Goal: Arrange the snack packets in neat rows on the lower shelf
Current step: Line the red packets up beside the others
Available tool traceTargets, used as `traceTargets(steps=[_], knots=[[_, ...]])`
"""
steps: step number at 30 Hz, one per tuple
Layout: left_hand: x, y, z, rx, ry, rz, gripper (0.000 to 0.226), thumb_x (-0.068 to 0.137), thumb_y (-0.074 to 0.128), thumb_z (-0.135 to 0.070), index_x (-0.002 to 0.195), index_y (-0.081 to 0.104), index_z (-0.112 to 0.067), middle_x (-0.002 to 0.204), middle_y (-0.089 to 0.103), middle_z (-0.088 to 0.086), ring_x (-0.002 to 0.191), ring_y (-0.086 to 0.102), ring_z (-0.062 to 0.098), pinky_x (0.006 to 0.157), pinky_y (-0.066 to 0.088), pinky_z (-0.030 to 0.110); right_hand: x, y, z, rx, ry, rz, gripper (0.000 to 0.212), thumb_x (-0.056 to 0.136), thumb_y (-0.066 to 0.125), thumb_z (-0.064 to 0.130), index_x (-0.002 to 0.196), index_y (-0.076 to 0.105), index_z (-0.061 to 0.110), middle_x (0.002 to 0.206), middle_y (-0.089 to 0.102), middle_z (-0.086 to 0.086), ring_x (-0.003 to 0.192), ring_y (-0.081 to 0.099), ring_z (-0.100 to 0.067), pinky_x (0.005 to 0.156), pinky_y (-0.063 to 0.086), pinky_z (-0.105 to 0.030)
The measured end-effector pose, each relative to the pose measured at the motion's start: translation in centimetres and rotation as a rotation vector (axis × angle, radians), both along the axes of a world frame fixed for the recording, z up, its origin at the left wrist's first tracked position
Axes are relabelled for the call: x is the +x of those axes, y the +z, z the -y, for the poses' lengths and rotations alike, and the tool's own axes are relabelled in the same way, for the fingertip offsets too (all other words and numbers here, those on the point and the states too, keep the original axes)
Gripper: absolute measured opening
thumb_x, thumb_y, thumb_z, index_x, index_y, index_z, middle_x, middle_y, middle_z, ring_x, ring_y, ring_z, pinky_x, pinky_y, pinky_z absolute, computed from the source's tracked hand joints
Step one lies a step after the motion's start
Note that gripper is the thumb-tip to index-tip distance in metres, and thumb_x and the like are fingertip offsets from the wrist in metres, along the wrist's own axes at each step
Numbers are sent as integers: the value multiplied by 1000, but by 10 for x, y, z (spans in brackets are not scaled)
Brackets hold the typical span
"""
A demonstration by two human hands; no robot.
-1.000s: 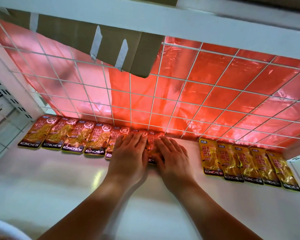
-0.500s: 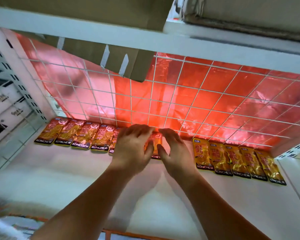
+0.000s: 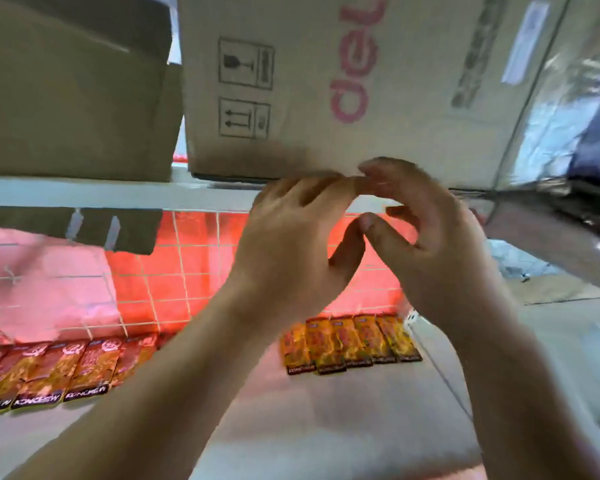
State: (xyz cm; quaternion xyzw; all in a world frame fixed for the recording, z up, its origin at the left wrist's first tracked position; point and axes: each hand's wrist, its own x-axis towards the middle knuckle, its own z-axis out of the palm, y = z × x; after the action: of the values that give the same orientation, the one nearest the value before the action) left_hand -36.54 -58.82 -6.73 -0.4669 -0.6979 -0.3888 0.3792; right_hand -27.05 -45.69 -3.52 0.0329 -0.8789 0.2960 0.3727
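Left hand (image 3: 291, 247) and right hand (image 3: 444, 251) have lifted off the red packets (image 3: 56, 368) at 8 o'clock — fingers loosely curled, tips touching, pinching nothing — that row likely settled.

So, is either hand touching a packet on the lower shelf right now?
No: the left hand and right hand are up by the upper shelf edge, apart from the red packets and yellow packets lying below.

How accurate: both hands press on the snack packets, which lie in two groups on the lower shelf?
Not quite. The head view shows the left hand and right hand raised, clear of the snack packets, which do lie in two groups on the lower shelf.
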Motion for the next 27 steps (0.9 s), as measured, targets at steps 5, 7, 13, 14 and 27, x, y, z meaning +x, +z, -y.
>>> traceTargets(steps=[5, 7, 13, 14, 27], knots=[[31, 39, -56, -15, -165, -29, 40, 88, 58, -24, 124, 70, -14, 116, 72, 3, 104, 66, 29, 88, 53, 45, 60, 48, -43, 116, -147, 91, 43, 90, 68, 29, 129, 57, 41, 120, 58, 27, 116, 53, 9, 95, 44, -13], [46, 51, -80, -29, -212, -23, 38, 89, 58, -26, 123, 71, -16, 115, 72, 1, 103, 66, 26, 89, 51, 43, 87, 66, -62, 152, -197, 155, 42, 89, 66, 38, 127, 55, 48, 118, 58, 30, 113, 53, 10, 91, 44, -13], [92, 66, -147, -142, -296, 95, 38, 87, 61, -27, 123, 72, -28, 107, 73, -5, 101, 65, 16, 92, 46, 30, 143, 95, -141, 194, -194, 458, 32, 89, 68, 44, 120, 61, 51, 107, 69, 29, 98, 66, 7, 86, 52, -20], [98, 65, -160, -183, -299, 141, 39, 87, 59, -31, 124, 71, -30, 109, 72, -8, 104, 63, 12, 95, 44, 26, 149, 97, -165, 225, -221, 493, 33, 87, 69, 44, 119, 62, 53, 108, 70, 29, 98, 67, 5, 89, 53, -26], [148, 44, -327, -429, -174, 446, 29, 78, 57, -45, 92, 74, -26, 80, 68, -9, 78, 63, 7, 72, 53, 36, 164, 68, -370, 454, -434, 651, 39, 79, 76, 28, 117, 69, 33, 107, 69, 5, 93, 65, -19, 87, 52, -35]])
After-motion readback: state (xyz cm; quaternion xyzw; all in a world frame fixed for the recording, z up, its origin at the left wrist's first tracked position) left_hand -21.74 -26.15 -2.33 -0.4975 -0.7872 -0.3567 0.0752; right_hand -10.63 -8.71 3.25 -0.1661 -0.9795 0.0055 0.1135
